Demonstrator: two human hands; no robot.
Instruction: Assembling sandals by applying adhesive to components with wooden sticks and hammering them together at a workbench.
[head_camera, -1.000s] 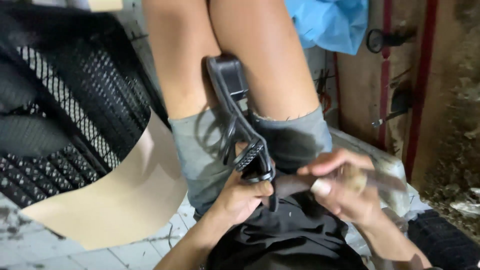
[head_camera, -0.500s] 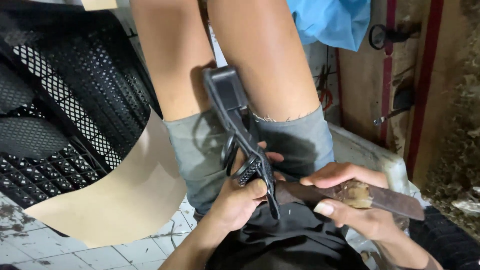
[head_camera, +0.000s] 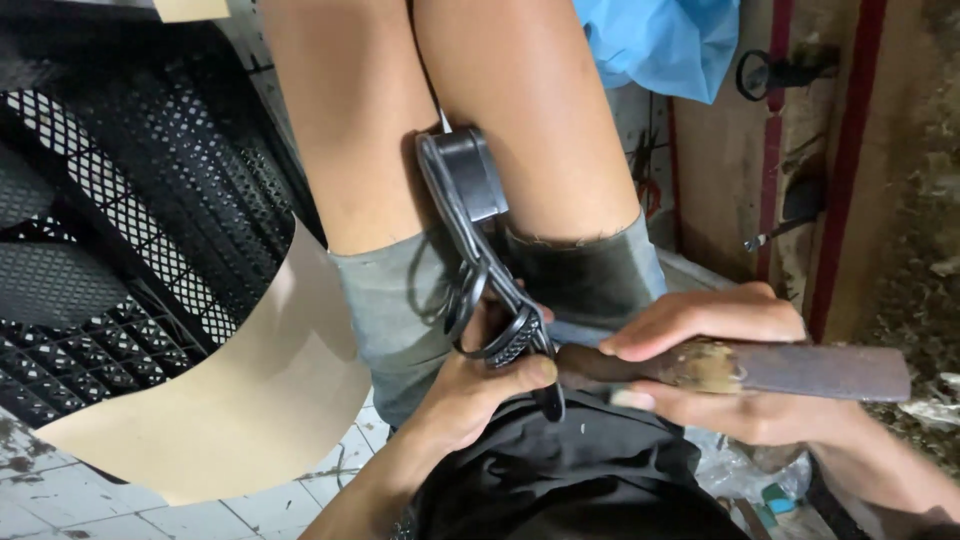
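The left hand (head_camera: 475, 385) is closing its grip around the handles of a pair of black scissors (head_camera: 500, 335), thumb pressing over them, holding them upright in the lap between the knees. The right hand (head_camera: 720, 375) is wrapping its grip around a rusty flat metal file (head_camera: 790, 368), which is lying level and touching the scissors' lower end. A tan sheet (head_camera: 240, 400) is resting against black mesh (head_camera: 110, 230) beside the leg.

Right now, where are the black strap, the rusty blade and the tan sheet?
black strap (head_camera: 478, 262), head view, its looped middle.
rusty blade (head_camera: 820, 371), head view, its flat side.
tan sheet (head_camera: 255, 400), head view, its bare middle.
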